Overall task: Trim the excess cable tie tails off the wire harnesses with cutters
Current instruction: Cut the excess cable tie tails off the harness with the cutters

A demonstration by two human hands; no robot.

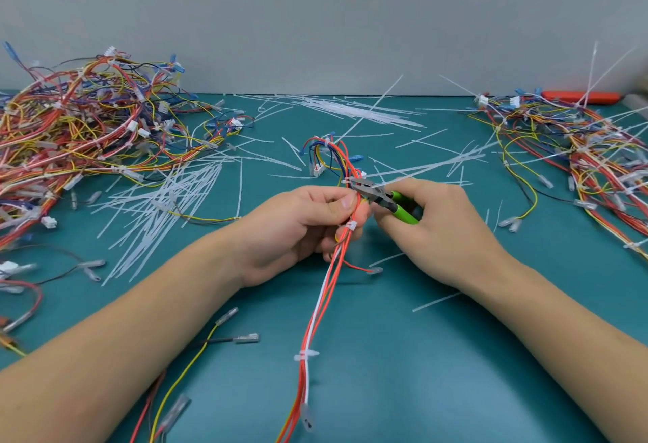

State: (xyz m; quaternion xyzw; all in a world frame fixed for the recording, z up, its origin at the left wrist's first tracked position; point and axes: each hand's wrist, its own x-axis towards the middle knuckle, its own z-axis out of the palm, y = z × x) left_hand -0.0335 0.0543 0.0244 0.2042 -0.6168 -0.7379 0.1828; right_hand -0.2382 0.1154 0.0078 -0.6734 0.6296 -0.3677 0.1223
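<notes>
The step in hand appears to be a cut at the upper tie of one wire harness (345, 197), which the person holds above the green work mat (403, 355) at the centre of the view. The left hand (301, 228) grips the bundle, thumb pressed along the red wires and fingers curled behind them, just above a white cable tie (351, 226) whose tail looks already trimmed short. The right hand (434, 221) is clenched round the green handles of the cutters (378, 197), whose metal nose points left and meets the harness at a further tie, where a long translucent tail (431, 165) runs off to the right. The jaws look nearly closed on that tail at its root (whether the cut is through cannot be told). A third tie (305, 355) lower down the same harness shows only short stubs. Judged from this, the next move calls for a firm squeeze flush to the tie head without nicking the wires, then a shift to any untrimmed tie. Loose tails (168, 204) litter the mat; a pile of harnesses (80, 120) lies at left, and another pile (578, 148), long tails standing out of it, at right.
</notes>
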